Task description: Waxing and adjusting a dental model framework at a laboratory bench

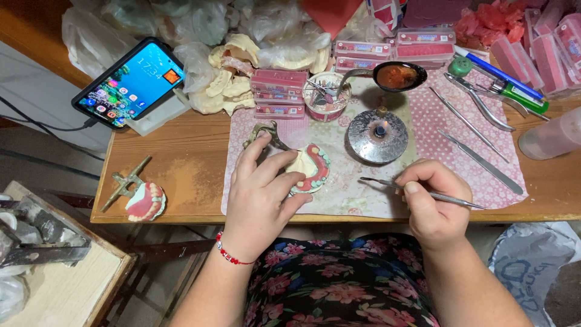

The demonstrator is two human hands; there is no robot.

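My right hand (431, 203) is closed around a thin metal carving tool (423, 194), held like a pen, its tip pointing left. My left hand (261, 194) grips the denture model (311, 168), pink wax with teeth on a pale cast, fingers curled over it, on the pink dotted cloth (423, 130). Just behind stands a small spirit burner (378, 134) with a little flame. Further back are a spoon with melted wax (396, 75) and pink wax boxes (279, 92). A phone (129, 83) leans far left.
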